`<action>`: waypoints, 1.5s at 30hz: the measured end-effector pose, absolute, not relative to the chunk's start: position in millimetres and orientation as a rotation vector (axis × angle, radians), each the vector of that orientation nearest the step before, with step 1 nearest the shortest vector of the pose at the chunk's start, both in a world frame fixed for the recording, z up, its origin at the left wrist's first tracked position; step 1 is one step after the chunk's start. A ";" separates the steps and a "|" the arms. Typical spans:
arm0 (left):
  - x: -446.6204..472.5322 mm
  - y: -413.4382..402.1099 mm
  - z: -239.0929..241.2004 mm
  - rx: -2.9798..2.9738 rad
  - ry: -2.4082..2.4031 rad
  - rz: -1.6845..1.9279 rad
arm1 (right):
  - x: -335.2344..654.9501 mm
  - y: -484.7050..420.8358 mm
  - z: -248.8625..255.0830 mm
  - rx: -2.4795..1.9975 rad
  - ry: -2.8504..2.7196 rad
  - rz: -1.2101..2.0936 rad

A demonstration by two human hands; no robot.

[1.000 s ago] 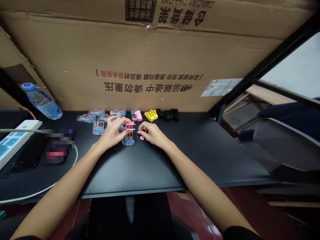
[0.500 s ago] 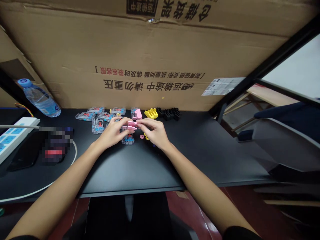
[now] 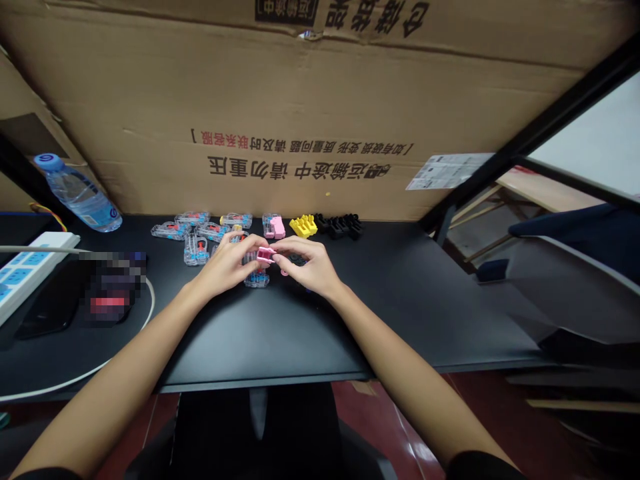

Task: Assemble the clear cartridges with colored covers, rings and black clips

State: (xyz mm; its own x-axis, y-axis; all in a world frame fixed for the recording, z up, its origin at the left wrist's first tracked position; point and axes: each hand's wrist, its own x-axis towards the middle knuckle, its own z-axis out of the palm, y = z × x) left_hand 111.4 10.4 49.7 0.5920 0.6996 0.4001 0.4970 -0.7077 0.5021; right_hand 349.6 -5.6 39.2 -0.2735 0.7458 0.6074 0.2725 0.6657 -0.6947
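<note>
Pink part [image 3: 265, 255] is pinched between thumb and fingers by the left hand [image 3: 229, 265], while its right end is pinched by the fingertips of the right hand [image 3: 314, 267]. Left of the pink part, clear casings [image 3: 196, 249] are seen, blue and red pieces enclosed within them; farther left stands a blue-capped bottle [image 3: 83, 193], its contents clear. Beyond the pink part, to its right, yellow pieces [image 3: 303, 226] and black pieces [image 3: 340, 226] are grouped before a cardboard sheet [image 3: 300, 87]. Nearer than the pink part, the bench [image 3: 400, 307] is bounded by a straight front edge; to its right, room is given by broad dark surface.
</note>
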 end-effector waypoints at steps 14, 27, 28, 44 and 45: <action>109.2 10.7 51.5 2.699 0.880 0.955 | 343.9 -6.8 41.9 -0.667 -1.850 0.394; 109.1 9.5 52.8 2.688 0.947 0.875 | 344.5 -10.2 44.3 -0.793 -1.840 0.461; 108.9 9.5 52.5 2.689 0.942 0.882 | 344.8 -10.1 44.0 -0.791 -1.843 0.455; 112.0 9.9 50.4 2.614 0.991 0.928 | 356.4 -1.1 43.2 -0.841 -1.925 0.424; 112.5 10.3 50.3 2.576 1.040 0.938 | 362.4 1.4 44.7 -0.848 -1.951 0.420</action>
